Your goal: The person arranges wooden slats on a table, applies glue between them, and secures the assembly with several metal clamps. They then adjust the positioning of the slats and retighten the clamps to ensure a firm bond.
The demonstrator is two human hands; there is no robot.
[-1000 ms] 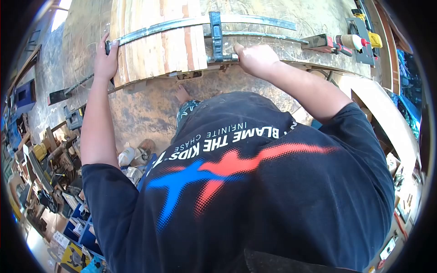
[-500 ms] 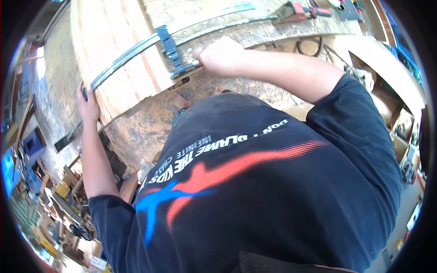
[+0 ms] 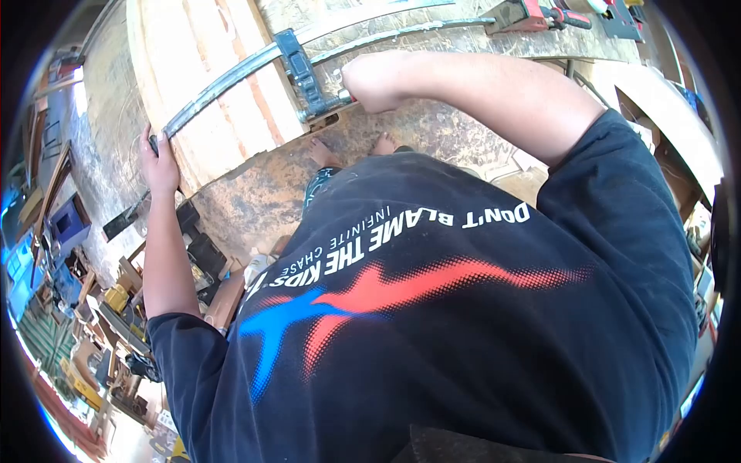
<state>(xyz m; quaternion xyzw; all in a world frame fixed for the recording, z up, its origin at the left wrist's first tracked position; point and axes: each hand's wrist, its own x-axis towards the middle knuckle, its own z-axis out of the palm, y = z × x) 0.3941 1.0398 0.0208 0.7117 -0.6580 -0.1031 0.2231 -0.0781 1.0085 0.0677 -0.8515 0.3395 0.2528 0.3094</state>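
Note:
A bar clamp (image 3: 224, 86) lies across a pale wooden panel (image 3: 202, 46) with reddish streaks. My left hand (image 3: 160, 163) is at the panel's left edge, its fingers round the dark end of the clamp bar. At the other side, the blue clamp head (image 3: 299, 73) sits by the panel's right edge. My right hand (image 3: 374, 81) is closed on the clamp's handle just right of that head; a bit of red shows at the fist, and the rest of the handle is hidden.
A second clamp with a red and black handle (image 3: 571, 18) lies on the worktable (image 3: 100, 100) at the top right. Bare feet (image 3: 324, 153) show below the table edge. Tools and offcuts crowd the lower left.
The whole view has shifted, so the panel and clamp appear slightly further right. My right fist has turned at the handle, with its elbow raised. My left hand keeps its place on the clamp end.

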